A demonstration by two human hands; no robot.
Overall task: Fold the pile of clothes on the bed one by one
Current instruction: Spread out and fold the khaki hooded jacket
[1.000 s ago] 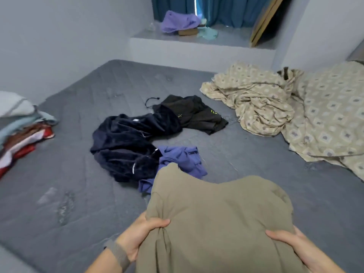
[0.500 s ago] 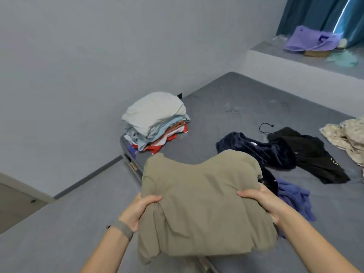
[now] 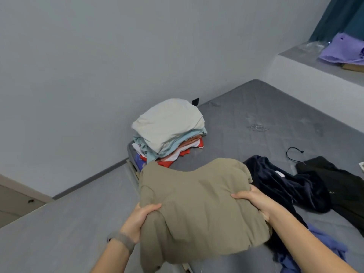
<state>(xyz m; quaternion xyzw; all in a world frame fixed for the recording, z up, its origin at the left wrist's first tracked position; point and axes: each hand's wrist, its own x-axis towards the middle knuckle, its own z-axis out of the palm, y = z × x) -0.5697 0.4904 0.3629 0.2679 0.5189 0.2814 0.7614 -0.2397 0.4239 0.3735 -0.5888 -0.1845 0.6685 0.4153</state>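
A person's two bare forearms reached forward from the bottom of the view, holding a folded olive-khaki garment [image 3: 199,209] up in front of them over the edge of a grey mattress [image 3: 256,119]. The left hand [image 3: 137,217] gripped the garment's left edge, thumb curled over the top of the cloth and fingers hidden beneath it; a grey band [image 3: 123,240] circled that wrist. The right hand [image 3: 254,201] gripped the right edge the same way, thumb lying across the top and fingers tucked under. Beyond the garment, near the mattress corner by the wall, stood a stack of folded clothes [image 3: 169,131], a pale cream piece on top, light blue, orange and red layers below. To the right, on the mattress, lay unfolded clothes: a dark navy velvety garment [image 3: 285,184], a black garment [image 3: 338,186] beside it, and a crumpled blue-purple one [image 3: 327,243] partly hidden under the right forearm. A lilac cloth [image 3: 342,48] rested on a ledge in the far right corner, below a teal curtain [image 3: 340,14]
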